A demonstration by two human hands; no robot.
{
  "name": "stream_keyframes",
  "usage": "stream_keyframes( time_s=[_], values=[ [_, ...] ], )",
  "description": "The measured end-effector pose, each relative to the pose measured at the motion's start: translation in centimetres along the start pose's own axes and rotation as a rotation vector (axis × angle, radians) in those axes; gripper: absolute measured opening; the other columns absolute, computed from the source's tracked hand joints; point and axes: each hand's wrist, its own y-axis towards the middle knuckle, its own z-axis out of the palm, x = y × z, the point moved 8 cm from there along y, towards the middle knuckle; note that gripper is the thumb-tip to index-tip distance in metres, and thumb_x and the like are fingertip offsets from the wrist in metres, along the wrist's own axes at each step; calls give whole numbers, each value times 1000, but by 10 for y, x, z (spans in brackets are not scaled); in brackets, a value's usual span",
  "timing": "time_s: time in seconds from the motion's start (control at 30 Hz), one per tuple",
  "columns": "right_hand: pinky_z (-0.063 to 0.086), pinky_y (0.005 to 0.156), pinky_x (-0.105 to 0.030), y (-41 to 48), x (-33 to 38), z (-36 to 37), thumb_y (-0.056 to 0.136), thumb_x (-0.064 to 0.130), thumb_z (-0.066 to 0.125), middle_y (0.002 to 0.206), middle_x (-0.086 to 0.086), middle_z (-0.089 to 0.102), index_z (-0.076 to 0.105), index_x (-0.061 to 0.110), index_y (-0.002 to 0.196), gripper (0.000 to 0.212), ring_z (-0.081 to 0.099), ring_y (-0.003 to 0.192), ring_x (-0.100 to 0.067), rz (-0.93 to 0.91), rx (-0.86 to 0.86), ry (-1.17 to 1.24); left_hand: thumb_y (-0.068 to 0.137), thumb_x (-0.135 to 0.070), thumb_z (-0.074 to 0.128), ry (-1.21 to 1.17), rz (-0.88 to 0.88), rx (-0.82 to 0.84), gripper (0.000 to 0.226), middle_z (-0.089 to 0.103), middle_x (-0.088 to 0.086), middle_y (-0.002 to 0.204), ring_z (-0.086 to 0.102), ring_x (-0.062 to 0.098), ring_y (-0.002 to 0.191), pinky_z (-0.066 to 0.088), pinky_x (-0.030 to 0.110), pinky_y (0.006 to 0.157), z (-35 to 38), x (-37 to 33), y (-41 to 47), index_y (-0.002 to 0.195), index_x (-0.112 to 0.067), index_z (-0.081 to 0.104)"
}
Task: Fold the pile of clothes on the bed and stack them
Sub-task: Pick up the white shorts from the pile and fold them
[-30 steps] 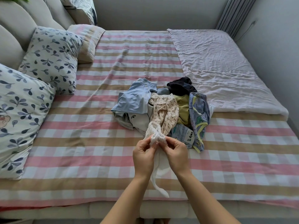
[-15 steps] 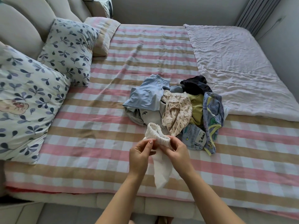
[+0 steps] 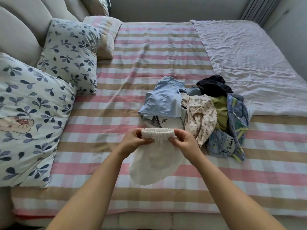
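A small white garment [image 3: 156, 161] with an elastic waistband hangs above the pink and tan checked bed [image 3: 103, 150]. My left hand [image 3: 132, 141] pinches the waistband's left end and my right hand [image 3: 185, 140] pinches its right end, so the band is stretched flat between them. Just behind and to the right lies the pile of clothes [image 3: 199, 113]: a light blue top [image 3: 164, 100], a cream patterned piece [image 3: 201, 117], an olive piece, a dark navy piece [image 3: 214, 86], a blue printed piece and folded denim [image 3: 219, 143].
Leaf-print pillows [image 3: 29, 117] lean on the padded headboard at the left. A crumpled pale pink blanket [image 3: 245, 63] covers the bed's far right side. The bed's front edge runs along the bottom of the view.
My hands have moved apart and spread the bunched white garment's waistband out wide. The fabric now hangs open below it. The view has shifted slightly left.
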Motion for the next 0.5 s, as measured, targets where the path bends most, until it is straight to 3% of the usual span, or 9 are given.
stream_keyframes(
  time_s=[0.13, 0.23, 0.33, 0.5],
  values=[
    [49, 73, -13, 49, 19, 18, 84, -8, 58, 94, -6, 64, 59, -9, 112, 28, 60, 72, 4, -53, -46, 34, 74, 6, 70, -7, 110, -148, 21, 70, -3, 76, 63, 6, 72, 53, 19, 70, -49, -24, 24, 95, 2, 67],
    [47, 71, -12, 79, 43, 33, 84, -10, 57, 88, -3, 63, 57, -10, 113, 29, 59, 68, 6, -103, -49, 86, 73, 3, 71, -7, 214, -221, 22, 71, -2, 79, 64, 10, 74, 54, 23, 71, -80, -53, 34, 95, 1, 67],
    [49, 73, -14, 98, 61, 44, 82, -12, 58, 81, 8, 68, 60, 2, 110, 31, 60, 70, 4, -158, -41, 114, 73, -2, 73, 8, 266, -245, 27, 70, 4, 87, 65, 15, 80, 55, 27, 77, -103, -68, 37, 99, 1, 66],
    [52, 76, -19, 103, 24, 65, 81, -8, 61, 93, -4, 67, 63, 15, 103, 31, 63, 79, -1, -151, 25, 78, 74, 3, 71, 37, 243, -251, 20, 67, 4, 81, 64, 8, 73, 54, 21, 69, -115, -31, 34, 92, 0, 65]
  ],
)
